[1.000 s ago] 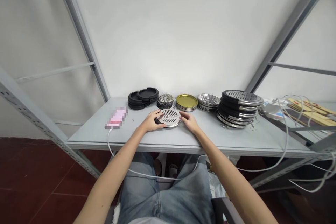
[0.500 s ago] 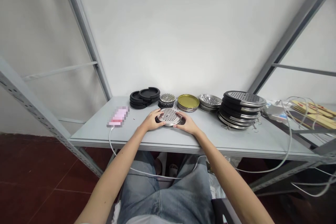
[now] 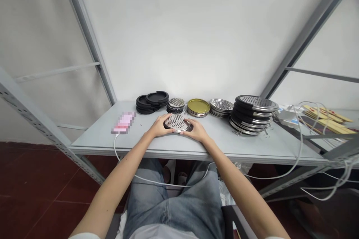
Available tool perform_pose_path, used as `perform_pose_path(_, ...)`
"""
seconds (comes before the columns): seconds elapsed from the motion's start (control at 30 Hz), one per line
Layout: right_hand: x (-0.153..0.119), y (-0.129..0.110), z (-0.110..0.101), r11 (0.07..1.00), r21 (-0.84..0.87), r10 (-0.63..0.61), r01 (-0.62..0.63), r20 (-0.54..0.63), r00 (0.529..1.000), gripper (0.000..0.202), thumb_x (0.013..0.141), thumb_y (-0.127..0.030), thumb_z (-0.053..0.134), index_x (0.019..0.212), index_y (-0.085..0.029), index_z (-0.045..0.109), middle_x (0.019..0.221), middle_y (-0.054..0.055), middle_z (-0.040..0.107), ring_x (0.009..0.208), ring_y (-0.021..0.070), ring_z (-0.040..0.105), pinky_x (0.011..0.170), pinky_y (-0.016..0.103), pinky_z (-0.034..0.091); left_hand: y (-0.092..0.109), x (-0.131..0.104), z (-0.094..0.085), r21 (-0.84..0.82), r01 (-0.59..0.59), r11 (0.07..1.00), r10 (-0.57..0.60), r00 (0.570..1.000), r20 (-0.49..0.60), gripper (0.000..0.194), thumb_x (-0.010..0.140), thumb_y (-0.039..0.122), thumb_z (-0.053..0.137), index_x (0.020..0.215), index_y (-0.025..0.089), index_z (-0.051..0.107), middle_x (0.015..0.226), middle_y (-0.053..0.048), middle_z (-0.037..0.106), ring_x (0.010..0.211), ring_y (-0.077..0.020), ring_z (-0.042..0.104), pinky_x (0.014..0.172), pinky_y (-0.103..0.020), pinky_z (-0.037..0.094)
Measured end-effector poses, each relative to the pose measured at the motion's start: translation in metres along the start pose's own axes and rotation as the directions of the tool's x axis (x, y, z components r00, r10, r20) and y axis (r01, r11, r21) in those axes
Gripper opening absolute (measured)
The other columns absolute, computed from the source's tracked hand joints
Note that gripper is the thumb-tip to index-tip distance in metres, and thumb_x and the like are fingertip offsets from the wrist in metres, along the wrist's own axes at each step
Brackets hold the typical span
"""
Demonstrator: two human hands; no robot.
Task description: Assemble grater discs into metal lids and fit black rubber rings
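A round perforated silver disc (image 3: 177, 122) with a dark edge lies on the grey table (image 3: 151, 142) near its front. My left hand (image 3: 160, 127) grips the disc's left rim, thumb at the front and fingers behind. On the right rim, my right hand (image 3: 196, 130) holds it with thumb and fingers curved round the edge. Behind the disc stand a short stack topped by a spiky metal disc (image 3: 176, 102), a stack with a gold-coloured dish (image 3: 198, 106) on top, and a stack of silver perforated dishes (image 3: 221, 105).
Black rings (image 3: 153, 101) are stacked at back left, near a blurred pink phone (image 3: 124, 122) on a white cable (image 3: 146, 182). A tall stack of finished-looking discs (image 3: 254, 114) stands right, with yellow strips (image 3: 331, 119) beyond. Metal posts flank the table.
The whole view has shifted slightly, so things appear a little further left. Both hands still hold the disc, and my right fingers sit closer over its rim.
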State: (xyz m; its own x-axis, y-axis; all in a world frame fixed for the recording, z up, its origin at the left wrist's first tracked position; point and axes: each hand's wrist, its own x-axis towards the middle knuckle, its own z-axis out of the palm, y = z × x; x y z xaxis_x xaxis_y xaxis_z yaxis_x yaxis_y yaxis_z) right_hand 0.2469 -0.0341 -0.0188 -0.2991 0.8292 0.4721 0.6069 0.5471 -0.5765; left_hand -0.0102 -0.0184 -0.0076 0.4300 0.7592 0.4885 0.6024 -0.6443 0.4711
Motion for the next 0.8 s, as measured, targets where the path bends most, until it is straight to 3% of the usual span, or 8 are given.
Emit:
perform_pose_path(0.23, -0.002, -0.006, 0.0, 0.999, -0.041, -0.004, 0.004, 0.004, 1.0, 0.081, 0.062, -0.059, 0.079, 0.129, -0.019, 0.06, 0.13, 0.015, 0.062, 0.121, 0.0338, 0.056, 0.105, 0.049, 0.044, 0.002, -0.001, 0.0, 0.004, 0.017, 1.0, -0.017, 1.0, 0.01, 0.091, 0.067, 0.06, 0.077, 0.142, 0.021, 0.044, 0.145, -0.012, 0.049, 0.135, -0.033, 0.043, 0.114, -0.047, 0.033)
perform_pose_path(0.53, 0.002, 0.001, -0.003, 0.956, 0.278, 0.078, -0.089, 0.05, 0.996, 0.087, 0.059, -0.041, 0.086, 0.136, -0.017, 0.053, 0.134, 0.014, 0.059, 0.12, 0.0297, 0.058, 0.103, 0.043, 0.047, 0.007, -0.002, -0.003, 0.077, -0.046, 0.996, 0.04, 0.996, 0.076, 0.113, 0.057, 0.064, 0.081, 0.149, 0.018, 0.034, 0.149, -0.014, 0.043, 0.138, -0.0351, 0.037, 0.116, -0.048, 0.03)
perform_pose_path(0.8, 0.0, 0.006, 0.001, 0.987, 0.151, 0.058, -0.058, 0.01, 0.998, 0.085, 0.057, -0.047, 0.087, 0.131, -0.017, 0.058, 0.128, 0.015, 0.063, 0.118, 0.0329, 0.06, 0.103, 0.048, 0.046, 0.011, -0.003, -0.003, 0.141, -0.028, 0.99, 0.015, 0.996, 0.093, 0.113, 0.06, 0.065, 0.079, 0.15, 0.018, 0.031, 0.15, -0.014, 0.041, 0.139, -0.036, 0.035, 0.117, -0.049, 0.028)
